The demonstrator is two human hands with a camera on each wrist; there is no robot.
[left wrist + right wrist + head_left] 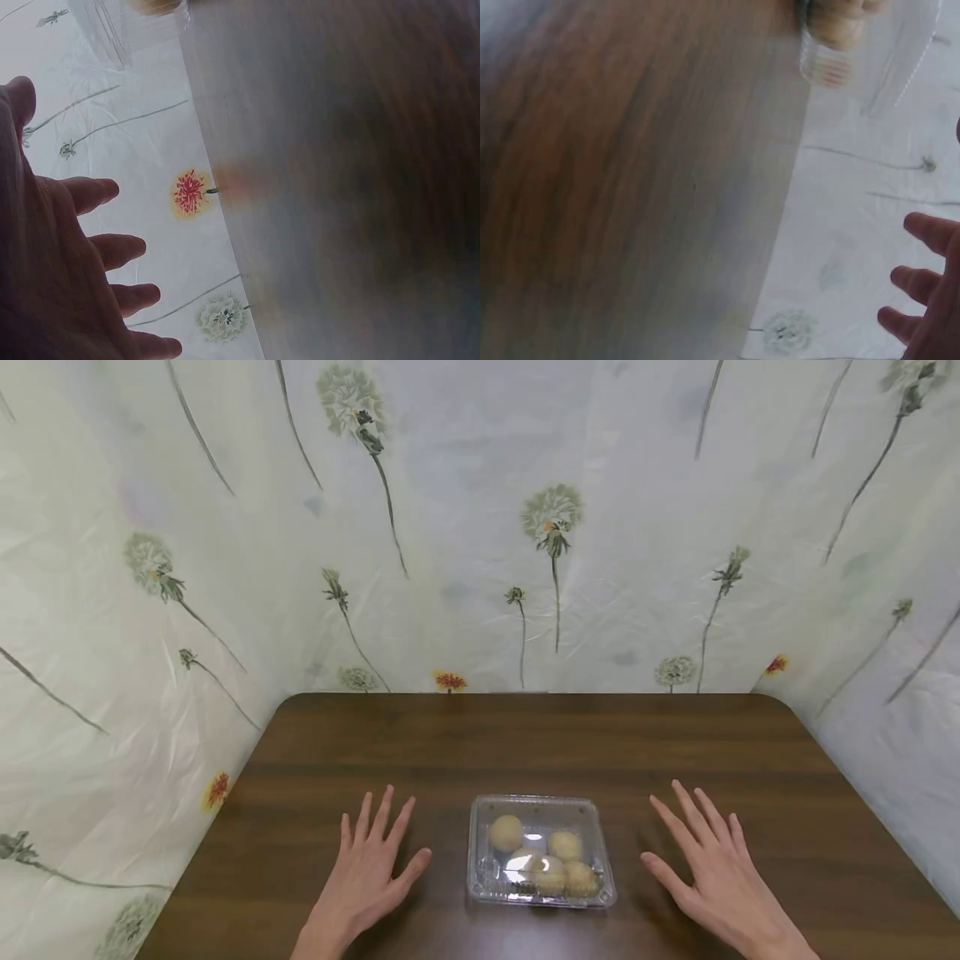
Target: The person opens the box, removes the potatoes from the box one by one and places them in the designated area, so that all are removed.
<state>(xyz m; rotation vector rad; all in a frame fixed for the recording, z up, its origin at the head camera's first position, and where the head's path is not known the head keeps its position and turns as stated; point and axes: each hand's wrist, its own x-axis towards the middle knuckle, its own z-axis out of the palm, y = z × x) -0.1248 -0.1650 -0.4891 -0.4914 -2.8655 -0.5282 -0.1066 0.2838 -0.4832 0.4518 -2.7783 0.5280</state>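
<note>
Between my two hands, a clear plastic clamshell box (534, 810) stands on the brown table with its lid down. Inside it lie several pale, round balls (506, 833) whose exact kind I cannot tell. To the left of the box is my left hand (367, 870), fingers spread and holding nothing. My right hand (712, 872) is on the other side, also spread and apart from the box. Each wrist view catches only part of the box, its left-hand side (112, 30) in one and a corner (832, 67) in the other.
The dark wooden table (450, 743) has rounded far corners. White sheeting (465, 527) printed with dandelions and orange flowers rises behind it and along both sides.
</note>
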